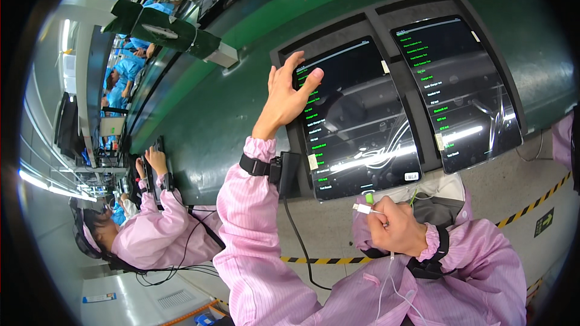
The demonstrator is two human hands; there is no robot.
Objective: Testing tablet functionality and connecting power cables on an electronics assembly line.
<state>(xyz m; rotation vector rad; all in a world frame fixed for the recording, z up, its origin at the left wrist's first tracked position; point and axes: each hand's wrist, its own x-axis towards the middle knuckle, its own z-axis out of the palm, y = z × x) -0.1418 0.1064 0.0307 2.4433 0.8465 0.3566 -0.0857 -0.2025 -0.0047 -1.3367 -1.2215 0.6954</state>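
Pink striped sleeves (260, 253), green worktop (241, 84), black tablets (356, 121) with green menu text, white cable plug (362, 208), yellow-black hazard tape (534, 204) on grey floor (501, 187)

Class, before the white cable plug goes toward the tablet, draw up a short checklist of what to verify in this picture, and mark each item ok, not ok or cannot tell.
1. White cable plug pinched in the right hand, tip exposed: ok.
2. Left tablet seated in its dark tray, screen lit with a green menu list: ok.
3. Left hand clear of the screen: not ok, a fingertip is at the upper menu lines.
4. Tablet's port located and unobstructed: cannot tell, the lower edge shows no port clearly.
5. White cable hanging free of snags: cannot tell, it drops out of view.
6. Right tablet undisturbed in the tray: ok.
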